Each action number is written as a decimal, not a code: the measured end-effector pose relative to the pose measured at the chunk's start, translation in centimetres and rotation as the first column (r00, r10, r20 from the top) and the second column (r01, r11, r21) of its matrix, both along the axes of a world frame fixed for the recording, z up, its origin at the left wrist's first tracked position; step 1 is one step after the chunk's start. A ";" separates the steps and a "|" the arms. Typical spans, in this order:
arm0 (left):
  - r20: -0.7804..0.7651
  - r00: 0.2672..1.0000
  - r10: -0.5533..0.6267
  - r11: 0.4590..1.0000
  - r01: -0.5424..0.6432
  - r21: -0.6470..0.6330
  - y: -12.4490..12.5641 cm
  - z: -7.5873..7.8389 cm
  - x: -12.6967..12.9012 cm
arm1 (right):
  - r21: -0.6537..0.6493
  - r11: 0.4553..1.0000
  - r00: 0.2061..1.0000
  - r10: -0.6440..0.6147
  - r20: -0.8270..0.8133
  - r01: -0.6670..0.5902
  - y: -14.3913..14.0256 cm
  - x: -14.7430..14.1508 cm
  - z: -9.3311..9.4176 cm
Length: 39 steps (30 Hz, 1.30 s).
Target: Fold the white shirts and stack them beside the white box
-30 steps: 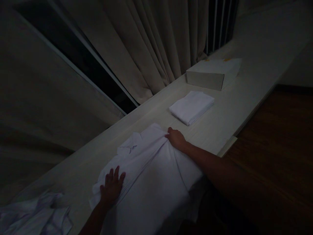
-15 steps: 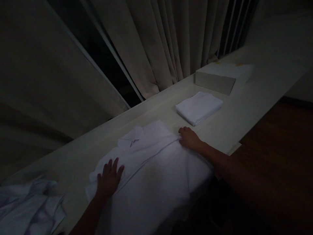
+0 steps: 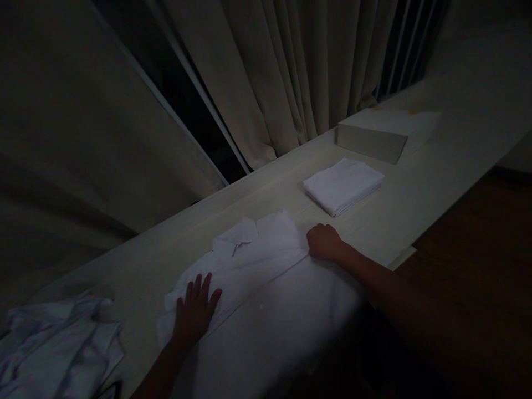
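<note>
A white collared shirt (image 3: 257,310) lies spread over the table, its collar (image 3: 238,235) toward the curtain side and its lower part reaching past the near edge. A long crease or fold runs across it between my hands. My left hand (image 3: 196,310) rests flat on the shirt's left part, fingers spread. At the shirt's right edge, my right hand (image 3: 324,242) is closed with its fingers curled round the fabric. Beyond that hand lies a neatly folded stack of white cloth (image 3: 344,185), apart from the shirt.
Crumpled white garments (image 3: 62,343) lie at the left end of the pale table (image 3: 141,266), with a dark-edged object (image 3: 110,390) beside them. A white box (image 3: 369,143) stands farther along. Beige curtains (image 3: 282,72) hang behind the table's far edge. The room is dim.
My right hand's fingers have curled in on the shirt's right edge, and the fabric there is pulled tighter. My left hand stays flat on the shirt. The whole view has shifted slightly.
</note>
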State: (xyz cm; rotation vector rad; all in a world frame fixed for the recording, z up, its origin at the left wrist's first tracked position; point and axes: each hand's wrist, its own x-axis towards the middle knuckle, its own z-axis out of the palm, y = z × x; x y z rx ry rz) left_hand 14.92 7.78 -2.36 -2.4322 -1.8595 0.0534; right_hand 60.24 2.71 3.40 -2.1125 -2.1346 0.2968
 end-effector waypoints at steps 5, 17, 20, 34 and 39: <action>0.000 0.999 -0.033 0.999 0.033 0.004 -1.8 -0.4 0.1 | 0.134 0.988 0.995 -0.064 -0.079 0.075 0.6 -0.8 0.8; 0.015 1.000 0.000 1.000 -0.001 0.010 -2.2 -0.1 0.5 | 0.149 0.987 0.997 -0.042 -0.059 0.051 4.7 -5.5 -5.0; 0.028 0.997 0.072 0.997 -0.073 0.029 -2.2 -0.3 0.6 | 0.163 0.983 0.996 -0.077 -0.044 0.083 5.1 -5.2 -4.9; 0.065 0.993 0.096 0.995 -0.096 -0.003 -2.6 0.3 1.2 | 0.231 0.943 0.971 -0.238 -0.036 0.240 10.8 -2.1 -4.0; 0.086 0.991 0.098 0.995 -0.097 -0.014 -2.8 0.5 1.2 | 0.300 0.931 0.977 -0.208 -0.036 0.209 11.3 -1.6 -3.7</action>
